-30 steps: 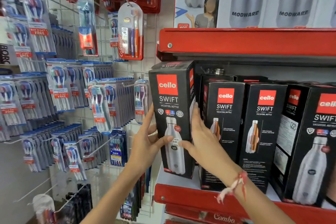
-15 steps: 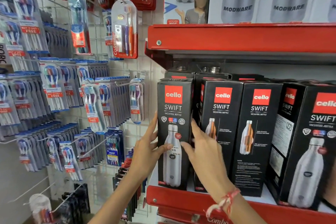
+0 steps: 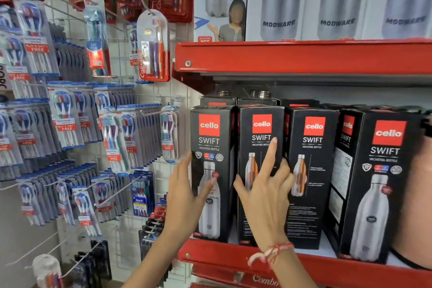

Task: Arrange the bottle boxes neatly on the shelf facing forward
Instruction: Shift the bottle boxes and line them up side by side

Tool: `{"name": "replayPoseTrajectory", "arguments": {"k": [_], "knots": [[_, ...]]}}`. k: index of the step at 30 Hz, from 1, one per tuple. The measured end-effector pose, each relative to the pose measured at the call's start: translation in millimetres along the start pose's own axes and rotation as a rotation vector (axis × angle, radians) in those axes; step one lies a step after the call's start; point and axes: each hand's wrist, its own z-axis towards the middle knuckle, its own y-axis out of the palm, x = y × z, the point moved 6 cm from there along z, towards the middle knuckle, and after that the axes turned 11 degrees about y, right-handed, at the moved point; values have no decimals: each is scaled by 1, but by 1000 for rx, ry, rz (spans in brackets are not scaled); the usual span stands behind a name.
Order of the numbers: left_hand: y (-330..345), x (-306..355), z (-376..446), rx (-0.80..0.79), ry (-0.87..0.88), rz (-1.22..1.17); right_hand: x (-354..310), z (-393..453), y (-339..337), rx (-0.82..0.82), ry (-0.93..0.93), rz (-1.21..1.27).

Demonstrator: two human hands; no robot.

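Note:
Several black Cello Swift bottle boxes stand upright in a row on the red shelf (image 3: 233,262). The leftmost box (image 3: 210,147) faces forward at the shelf's left end. My left hand (image 3: 187,196) lies against its left side, thumb on its front, fingers apart. My right hand (image 3: 266,189) is spread flat on the front of the second box (image 3: 260,124), index finger pointing up. A third box (image 3: 312,166) stands to the right. The large box (image 3: 383,184) at far right is turned slightly, showing its left side.
A wire grid wall on the left carries hanging toothbrush packs (image 3: 70,124) on hooks. A red upper shelf (image 3: 304,56) with white Modware boxes (image 3: 336,2) hangs just above the black boxes. More boxes and bottle caps (image 3: 259,94) sit behind the front row.
The leftmost box has gone down and back onto the shelf, in line with the row. My right hand has left it and now presses on the second box; my left hand has loosened.

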Motion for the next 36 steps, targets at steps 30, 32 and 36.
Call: {"name": "replayPoseTrajectory", "arguments": {"k": [30,32,36], "knots": [[66,58,15,-41,23,-141,30,44,-32,-492,-325,484],[70,55,17,-36,19,-113,31,45,-29,-448,-314,472],[79,46,13,-3,-25,-61,32,39,-25,-335,-349,380]]}}
